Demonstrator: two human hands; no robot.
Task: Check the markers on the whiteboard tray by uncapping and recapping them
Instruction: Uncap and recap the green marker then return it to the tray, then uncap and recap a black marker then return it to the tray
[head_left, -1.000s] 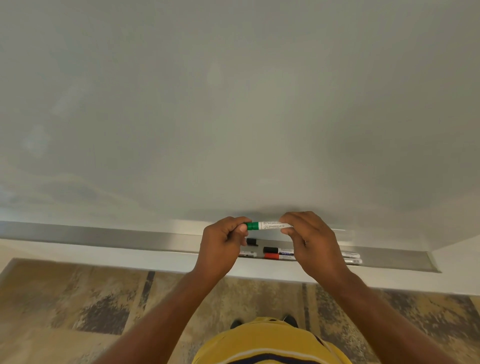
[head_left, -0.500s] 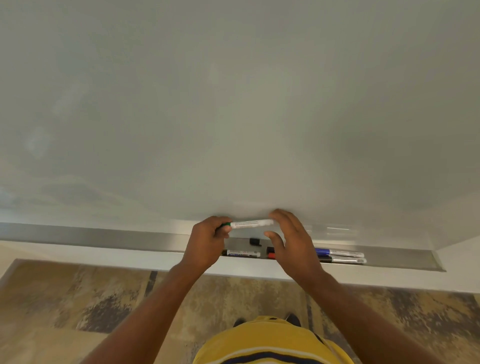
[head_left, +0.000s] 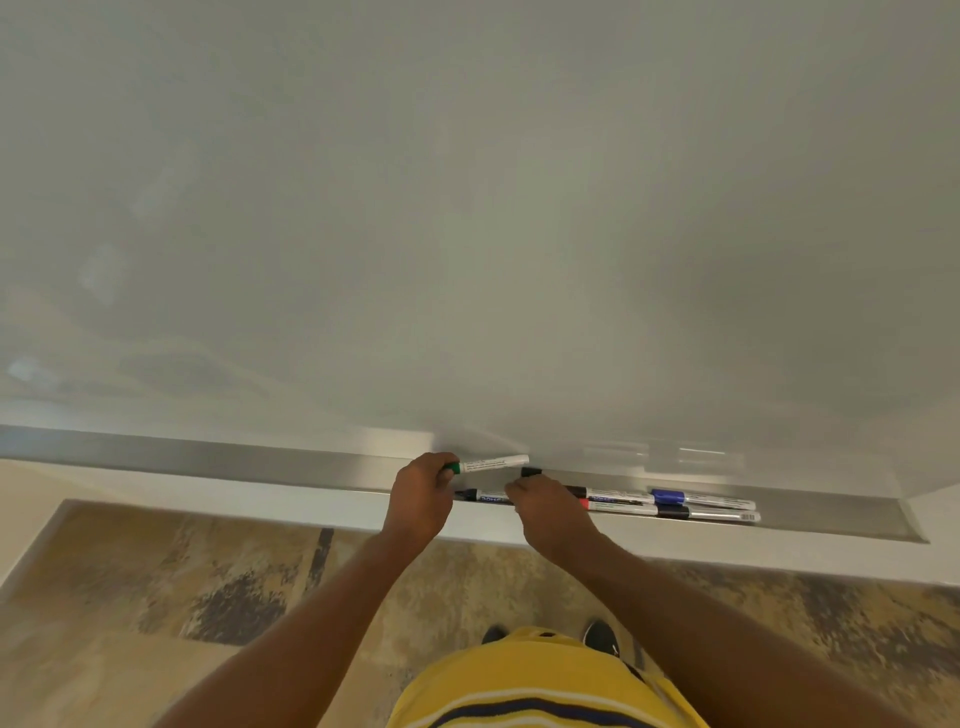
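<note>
My left hand (head_left: 421, 496) grips the green-capped end of a white green marker (head_left: 493, 462), holding it level just above the metal whiteboard tray (head_left: 260, 460). My right hand (head_left: 548, 506) is off that marker and lowered into the tray, its fingertips bunched at the right end of a black marker (head_left: 480, 497) lying there. Whether it grips that marker is hidden. To the right lie another black marker (head_left: 615, 494), a red marker (head_left: 610, 505), a blue-capped marker (head_left: 670, 496) and a black-capped marker (head_left: 675, 512).
A small black piece (head_left: 531, 472) sits at the back of the tray between my hands. The whiteboard (head_left: 467, 208) fills the view above. Below the tray are a white ledge (head_left: 208, 501) and patterned floor (head_left: 182, 597).
My right hand let go of the green marker and dropped down to the markers on the tray. My left hand kept the green marker and shifted it slightly left.
</note>
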